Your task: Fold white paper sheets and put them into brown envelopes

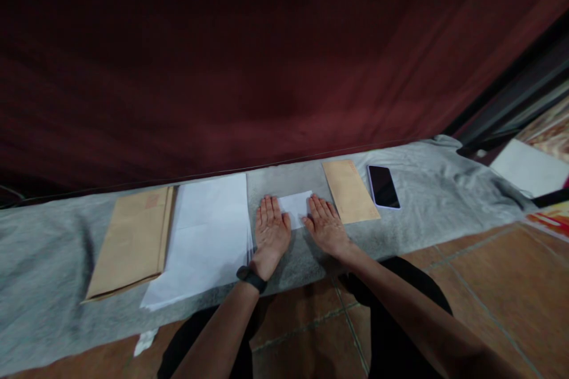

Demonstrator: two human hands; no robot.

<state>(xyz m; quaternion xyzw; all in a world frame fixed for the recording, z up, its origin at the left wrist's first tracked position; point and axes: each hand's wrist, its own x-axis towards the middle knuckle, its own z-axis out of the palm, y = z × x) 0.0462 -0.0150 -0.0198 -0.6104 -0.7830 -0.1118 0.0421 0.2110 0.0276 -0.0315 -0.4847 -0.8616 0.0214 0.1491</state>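
A small white piece of paper (295, 208), perhaps folded, lies on the grey cloth between my two hands. My left hand (272, 228) rests flat at its left edge, fingers stretched out and pointing away from me. At the right edge my right hand (325, 225) lies flat too, palm down, its fingertips over the paper's corner. Just right of that hand is a single brown envelope (351, 191). To the left of my left hand spreads a stack of white paper sheets (207, 231). Neither hand grips anything.
A pile of brown envelopes (133, 237) lies left of the sheets. A phone (384, 187) with a dark screen sits at the right. The grey cloth (427, 189) runs along a dark red curtain (284, 71). Brown floor tiles (493, 284) show in front.
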